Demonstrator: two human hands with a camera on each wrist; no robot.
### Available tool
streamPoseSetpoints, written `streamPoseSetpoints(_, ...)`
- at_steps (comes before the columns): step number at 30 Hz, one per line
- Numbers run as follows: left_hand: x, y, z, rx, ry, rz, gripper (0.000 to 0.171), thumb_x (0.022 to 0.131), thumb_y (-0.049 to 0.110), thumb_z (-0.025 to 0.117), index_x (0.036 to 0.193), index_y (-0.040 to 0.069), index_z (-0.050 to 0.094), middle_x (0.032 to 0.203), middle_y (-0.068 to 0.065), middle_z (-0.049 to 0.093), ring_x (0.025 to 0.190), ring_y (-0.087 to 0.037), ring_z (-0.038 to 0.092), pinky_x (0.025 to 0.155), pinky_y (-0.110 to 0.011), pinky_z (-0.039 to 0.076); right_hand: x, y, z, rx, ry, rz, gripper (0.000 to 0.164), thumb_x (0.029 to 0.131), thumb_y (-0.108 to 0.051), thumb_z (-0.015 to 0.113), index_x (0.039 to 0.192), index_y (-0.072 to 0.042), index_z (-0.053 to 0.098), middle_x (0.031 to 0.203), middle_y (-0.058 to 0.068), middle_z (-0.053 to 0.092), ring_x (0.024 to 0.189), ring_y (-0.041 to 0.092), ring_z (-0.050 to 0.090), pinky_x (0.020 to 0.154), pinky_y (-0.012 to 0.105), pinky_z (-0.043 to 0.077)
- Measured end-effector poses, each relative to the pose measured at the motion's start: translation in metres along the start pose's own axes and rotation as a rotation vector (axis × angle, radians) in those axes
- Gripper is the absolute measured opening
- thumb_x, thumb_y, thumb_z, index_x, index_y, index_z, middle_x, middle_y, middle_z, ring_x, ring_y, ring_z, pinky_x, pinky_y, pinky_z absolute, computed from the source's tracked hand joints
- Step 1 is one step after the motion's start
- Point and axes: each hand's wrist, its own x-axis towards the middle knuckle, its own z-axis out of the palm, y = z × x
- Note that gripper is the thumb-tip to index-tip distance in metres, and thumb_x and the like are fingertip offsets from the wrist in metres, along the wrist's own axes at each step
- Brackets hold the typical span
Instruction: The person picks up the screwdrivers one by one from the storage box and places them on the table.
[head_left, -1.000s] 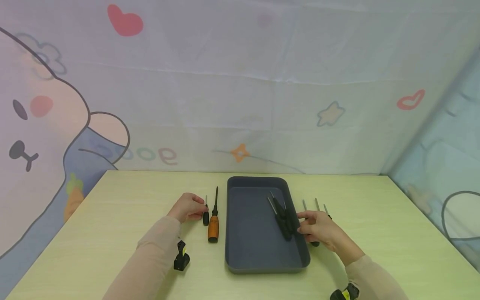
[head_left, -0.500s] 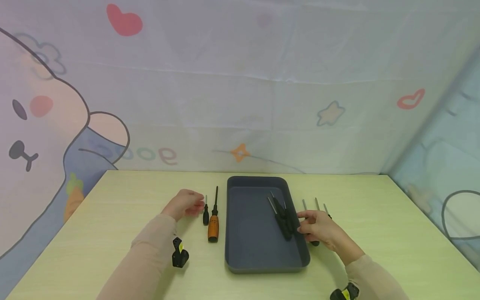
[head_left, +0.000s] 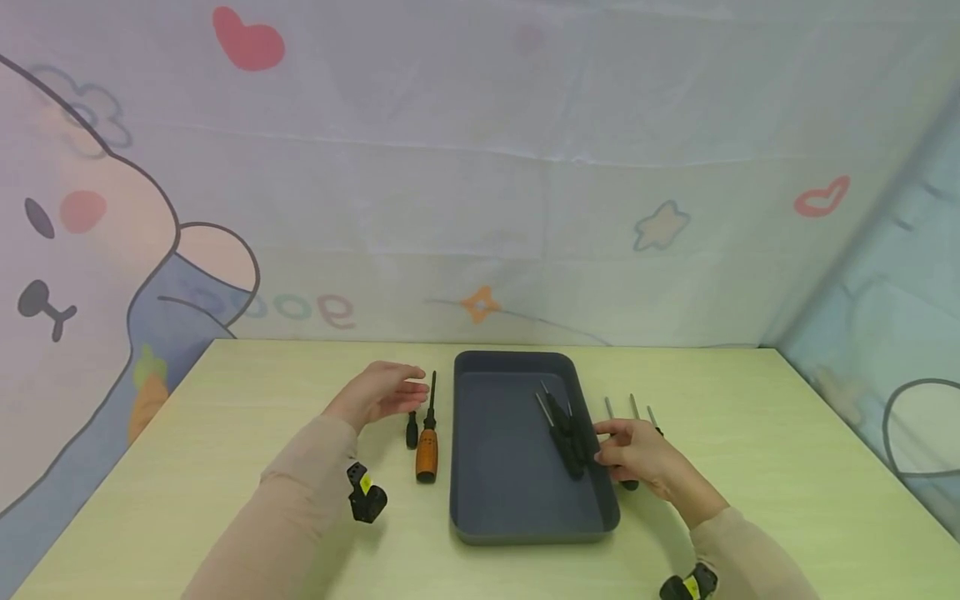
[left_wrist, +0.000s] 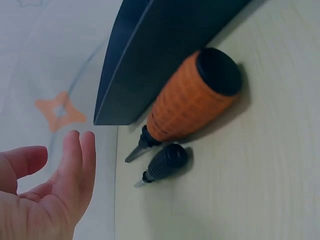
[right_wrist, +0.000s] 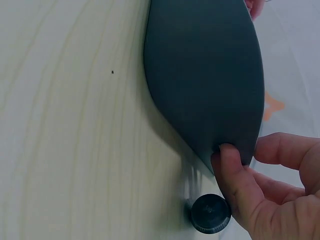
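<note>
My left hand (head_left: 378,392) is raised over a small black screwdriver (head_left: 412,432), fingers loosely extended and nothing in them. Beside that lies a larger screwdriver with an orange handle (head_left: 427,454), its shaft pointing to the back. In the left wrist view both handles (left_wrist: 187,102) lie apart from the hand. My right hand (head_left: 637,454) holds the right edge of a dark grey tray (head_left: 536,533), thumb and fingers at its wall in the right wrist view. Several black-handled screwdrivers (head_left: 564,450) lie in the tray's right part.
To the tray's right, several screwdriver shafts (head_left: 633,407) stick out past my right hand, which hides most of their handles. One round black handle end (right_wrist: 211,214) shows below the hand. A printed cloth (head_left: 480,167) hangs behind the table's back edge.
My left hand has moved away from the small black screwdriver, first left, then up and forward over its shaft. The screwdrivers, the tray and my right hand have stayed put.
</note>
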Motion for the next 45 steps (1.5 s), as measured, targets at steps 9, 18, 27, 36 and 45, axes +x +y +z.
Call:
streamPoseSetpoints(9, -0.002, 0.011, 0.015, -0.034, -0.051, -0.004, 0.042, 0.096, 0.015, 0.049, 0.133, -0.005, 0.044, 0.122, -0.023, 0.055, 0.074, -0.011, 0.064, 0.074, -0.024, 0.052, 0.0, 0.0, 0.0, -0.004, 0.001, -0.001, 0.053, 0.084, 0.005, 0.058, 0.131, 0.016, 0.036, 0.096, 0.016, 0.058, 0.077, 0.017, 0.057, 0.065, 0.033, 0.051)
streamPoseSetpoints(18, -0.004, 0.015, 0.033, 0.033, -0.114, 0.008, 0.041, 0.098, 0.017, 0.047, 0.133, -0.003, 0.045, 0.123, -0.023, 0.056, 0.102, -0.025, 0.062, 0.079, -0.026, 0.051, 0.0, 0.0, 0.0, -0.01, -0.001, -0.003, 0.052, 0.084, 0.005, 0.057, 0.131, 0.016, 0.037, 0.094, 0.014, 0.058, 0.077, 0.017, 0.057, 0.065, 0.033, 0.051)
streamPoseSetpoints(27, -0.002, 0.015, 0.051, 0.043, -0.169, 0.046, 0.039, 0.098, 0.015, 0.045, 0.132, -0.005, 0.045, 0.121, -0.024, 0.056, 0.106, -0.028, 0.06, 0.081, -0.028, 0.051, 0.0, 0.001, 0.0, -0.008, -0.002, -0.008, 0.052, 0.084, 0.005, 0.057, 0.131, 0.016, 0.037, 0.094, 0.015, 0.058, 0.076, 0.017, 0.057, 0.065, 0.033, 0.051)
streamPoseSetpoints(36, 0.0, 0.012, 0.069, 0.044, -0.178, 0.045, 0.038, 0.098, 0.015, 0.047, 0.13, -0.004, 0.048, 0.117, -0.023, 0.059, 0.104, -0.028, 0.061, 0.08, -0.03, 0.051, 0.0, 0.002, 0.0, 0.0, -0.005, -0.005, 0.052, 0.085, 0.005, 0.057, 0.131, 0.016, 0.036, 0.095, 0.015, 0.058, 0.077, 0.018, 0.056, 0.064, 0.033, 0.05)
streamPoseSetpoints(45, 0.006, 0.012, 0.082, 0.02, -0.205, 0.042, 0.038, 0.098, 0.014, 0.045, 0.132, -0.004, 0.046, 0.118, -0.024, 0.058, 0.108, -0.03, 0.058, 0.083, -0.032, 0.05, 0.0, 0.002, 0.0, -0.011, -0.006, -0.004, 0.051, 0.086, 0.004, 0.056, 0.132, 0.016, 0.036, 0.096, 0.016, 0.058, 0.08, 0.019, 0.058, 0.065, 0.034, 0.051)
